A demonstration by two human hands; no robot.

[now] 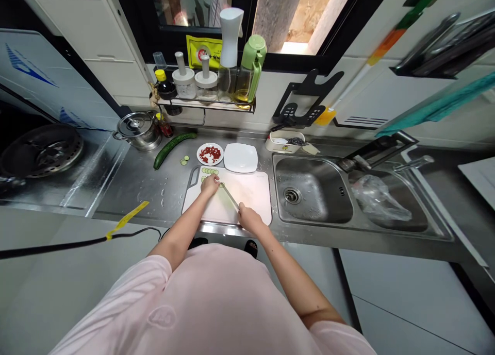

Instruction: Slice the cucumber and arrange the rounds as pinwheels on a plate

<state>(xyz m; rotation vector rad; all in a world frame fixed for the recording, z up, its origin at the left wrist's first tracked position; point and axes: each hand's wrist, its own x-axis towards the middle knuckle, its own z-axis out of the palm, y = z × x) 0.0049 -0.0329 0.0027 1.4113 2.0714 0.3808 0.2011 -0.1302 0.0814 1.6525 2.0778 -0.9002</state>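
On a white cutting board (249, 198) my left hand (210, 185) grips a short piece of cucumber, whose green skin shows only in part under the fingers. My right hand (249, 217) is shut on the handle of a kitchen knife (231, 197), with the blade slanting up and left toward the left hand. Thin cucumber slices (208, 171) lie in a row at the board's far edge. Beyond the board are a long whole cucumber (174, 150) and a few loose slices (184, 161) on the steel counter. A small plate of chopped red food (210, 154) sits next to a bare white square plate (240, 157).
To the right is a double steel sink (313, 189), with a plastic bag (379, 199) in its far basin. A steel pot (137, 130) stands left of the cucumber, beside a gas burner (42, 151). Bottles and jars line a wall shelf (204, 103).
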